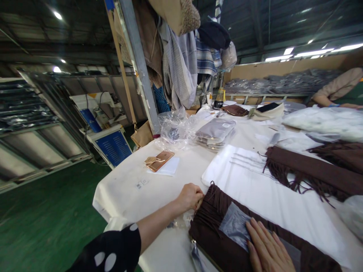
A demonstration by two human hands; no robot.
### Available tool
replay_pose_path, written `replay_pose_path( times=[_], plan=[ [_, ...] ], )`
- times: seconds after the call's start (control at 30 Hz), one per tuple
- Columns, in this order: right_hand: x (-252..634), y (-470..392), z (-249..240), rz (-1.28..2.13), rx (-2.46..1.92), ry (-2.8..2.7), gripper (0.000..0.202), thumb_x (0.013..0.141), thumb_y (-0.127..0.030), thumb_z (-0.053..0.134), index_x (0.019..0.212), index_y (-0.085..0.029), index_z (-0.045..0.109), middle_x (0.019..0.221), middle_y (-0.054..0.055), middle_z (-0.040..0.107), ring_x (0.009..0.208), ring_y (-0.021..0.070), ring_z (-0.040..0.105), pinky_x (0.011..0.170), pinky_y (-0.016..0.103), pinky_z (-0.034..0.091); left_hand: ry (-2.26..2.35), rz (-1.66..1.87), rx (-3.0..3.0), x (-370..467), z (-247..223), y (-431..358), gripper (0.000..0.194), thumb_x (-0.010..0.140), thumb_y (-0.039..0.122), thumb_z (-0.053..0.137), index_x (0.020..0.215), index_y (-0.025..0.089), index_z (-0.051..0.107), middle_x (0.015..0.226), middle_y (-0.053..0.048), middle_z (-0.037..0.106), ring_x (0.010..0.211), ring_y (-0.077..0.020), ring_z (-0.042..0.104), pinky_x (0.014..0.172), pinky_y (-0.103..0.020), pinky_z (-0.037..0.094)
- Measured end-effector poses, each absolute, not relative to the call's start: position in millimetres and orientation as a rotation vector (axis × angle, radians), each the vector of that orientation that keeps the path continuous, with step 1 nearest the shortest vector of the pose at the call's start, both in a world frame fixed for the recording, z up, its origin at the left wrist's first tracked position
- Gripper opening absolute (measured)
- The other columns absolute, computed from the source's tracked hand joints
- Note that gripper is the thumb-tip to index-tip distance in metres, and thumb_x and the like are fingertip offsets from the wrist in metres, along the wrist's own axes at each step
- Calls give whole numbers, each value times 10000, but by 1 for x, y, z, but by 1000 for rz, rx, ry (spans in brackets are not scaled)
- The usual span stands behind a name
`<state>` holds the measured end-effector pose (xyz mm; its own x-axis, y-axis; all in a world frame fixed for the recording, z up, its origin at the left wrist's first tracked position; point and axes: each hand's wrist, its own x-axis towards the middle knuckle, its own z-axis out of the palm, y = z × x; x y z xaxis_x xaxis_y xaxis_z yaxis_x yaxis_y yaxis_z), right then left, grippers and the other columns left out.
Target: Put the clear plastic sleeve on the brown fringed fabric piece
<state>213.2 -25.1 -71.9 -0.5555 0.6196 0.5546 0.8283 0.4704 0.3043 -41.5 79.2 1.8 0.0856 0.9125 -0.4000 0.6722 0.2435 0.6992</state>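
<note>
Brown fringed scarf [224,241] lies folded on the tabletop [127,189]; left hand [190,196], fingers curled, grips its fringe, right hand [268,249] presses flat, fingers extended, holding nothing. Phone [161,160] rests well apart.

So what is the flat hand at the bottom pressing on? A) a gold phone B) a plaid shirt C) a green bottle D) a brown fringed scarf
D: the right hand lies flat on the folded brown fringed scarf, while the left hand grips its fringe end.
</note>
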Motion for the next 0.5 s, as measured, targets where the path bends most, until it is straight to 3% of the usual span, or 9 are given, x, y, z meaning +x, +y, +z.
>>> replay_pose_path(
  times=[0.13, 0.3, 0.5],
  plan=[
    [212, -23, -74, -811, -1179, -2350, 397, 818, -205, 309, 1067, -128, 608, 1157, 141, 627, 1075, 277, 578, 903, 431, 405, 1630, 387, 1347, -40, 10, 72, 166, 886, 267, 562, 829, 118, 605, 666, 30, 596, 574, -100, 578, 599, -256, 503],
    [209, -23, -75, -808, -1219, -2304, 400, 852, -233, 312, 1124, -86, 565, 1174, 153, 618, 1072, 264, 583, 924, 413, 383, 1617, 432, 1177, -37, 16, 74, 303, 921, 350, 489, 739, 120, 566, 614, 28, 565, 545, -92, 567, 547, -232, 479],
    [211, -23, -76, -782, -1209, -2304, 394, 840, -226, 305, 1107, -125, 577, 1177, 138, 619, 1087, 259, 575, 929, 417, 384, 1501, 386, 1050, -32, 19, 83, 385, 819, 432, 579, 599, 117, 565, 478, 7, 547, 456, -117, 525, 492, -231, 406]
  ],
)
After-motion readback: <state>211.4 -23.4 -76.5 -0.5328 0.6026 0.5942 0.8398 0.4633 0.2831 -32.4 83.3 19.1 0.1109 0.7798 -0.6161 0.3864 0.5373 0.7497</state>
